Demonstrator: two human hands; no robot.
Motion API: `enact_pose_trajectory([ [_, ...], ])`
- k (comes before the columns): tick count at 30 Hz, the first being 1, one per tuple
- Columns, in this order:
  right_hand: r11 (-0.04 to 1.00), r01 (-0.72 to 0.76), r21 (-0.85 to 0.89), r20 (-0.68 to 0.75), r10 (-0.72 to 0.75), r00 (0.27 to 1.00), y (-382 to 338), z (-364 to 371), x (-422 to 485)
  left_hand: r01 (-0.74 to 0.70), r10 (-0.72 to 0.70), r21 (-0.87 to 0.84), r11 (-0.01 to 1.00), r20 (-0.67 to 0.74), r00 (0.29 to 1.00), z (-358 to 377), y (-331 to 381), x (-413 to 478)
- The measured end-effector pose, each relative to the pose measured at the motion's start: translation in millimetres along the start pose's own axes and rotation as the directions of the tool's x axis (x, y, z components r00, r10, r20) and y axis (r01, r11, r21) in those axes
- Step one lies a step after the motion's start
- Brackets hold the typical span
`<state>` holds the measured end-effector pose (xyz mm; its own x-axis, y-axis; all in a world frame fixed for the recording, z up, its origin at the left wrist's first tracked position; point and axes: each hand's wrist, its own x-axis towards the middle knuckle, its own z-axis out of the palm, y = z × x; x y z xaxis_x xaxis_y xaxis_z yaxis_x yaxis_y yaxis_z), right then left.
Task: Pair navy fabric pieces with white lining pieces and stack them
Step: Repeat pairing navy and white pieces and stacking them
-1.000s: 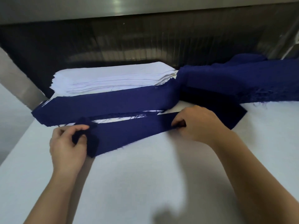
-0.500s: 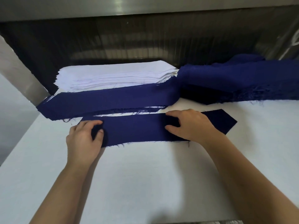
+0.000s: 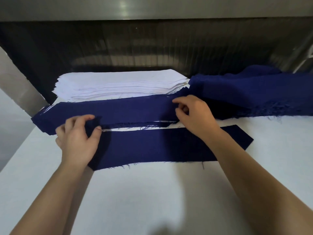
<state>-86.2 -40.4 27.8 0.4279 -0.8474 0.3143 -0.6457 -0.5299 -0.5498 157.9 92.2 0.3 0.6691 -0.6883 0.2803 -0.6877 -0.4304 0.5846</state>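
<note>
Bare left hand (image 3: pixel 77 141) and right hand (image 3: pixel 196 116), bare forearms (image 3: pixel 50 200), short nails

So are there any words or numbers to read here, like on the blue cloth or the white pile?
None: nothing in this view can be read as text.
Flat navy piece: plain, no print.
Navy strip behind it: plain, only frayed threads.
White lining stack: only layer edges, no letters.
Table: no marks.
Metal panel above: only glare, no label.

Plain navy strip (image 3: pixel 152 146), navy stack (image 3: pixel 128 111) and navy heap (image 3: pixel 254 92); white lining pile (image 3: pixel 118 83); white tabletop (image 3: pixel 152 200).
</note>
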Motion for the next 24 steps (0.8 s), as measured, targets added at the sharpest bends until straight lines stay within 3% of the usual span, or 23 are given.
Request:
enact_pose_trajectory([
  [7, 0.995, -0.089, 0.034, -0.013, 0.090, 0.996, -4.3, 32.0, 52.9, 0.091, -0.092, -0.023, 0.996, -0.026, 0.995, 9.3, 14.9, 65.4],
  [11, 0.992, -0.114, -0.063, 0.011, 0.115, 0.993, -1.2, 48.6, 71.0, 0.052, -0.054, 0.016, 0.999, 0.114, 0.992, 27.0, 32.3, 85.8],
  [16, 0.980, -0.153, -0.127, 0.020, 0.157, 0.987, 7.8, 59.8, 94.4, 0.046, -0.046, -0.002, 0.999, 0.072, 0.996, 41.5, 47.9, 115.7],
  [24, 0.964, -0.142, -0.223, 0.034, 0.153, 0.988, 20.2, 73.2, 100.4, 0.022, -0.032, 0.197, 0.980, 0.052, 0.998, 63.2, 32.2, 129.2],
])
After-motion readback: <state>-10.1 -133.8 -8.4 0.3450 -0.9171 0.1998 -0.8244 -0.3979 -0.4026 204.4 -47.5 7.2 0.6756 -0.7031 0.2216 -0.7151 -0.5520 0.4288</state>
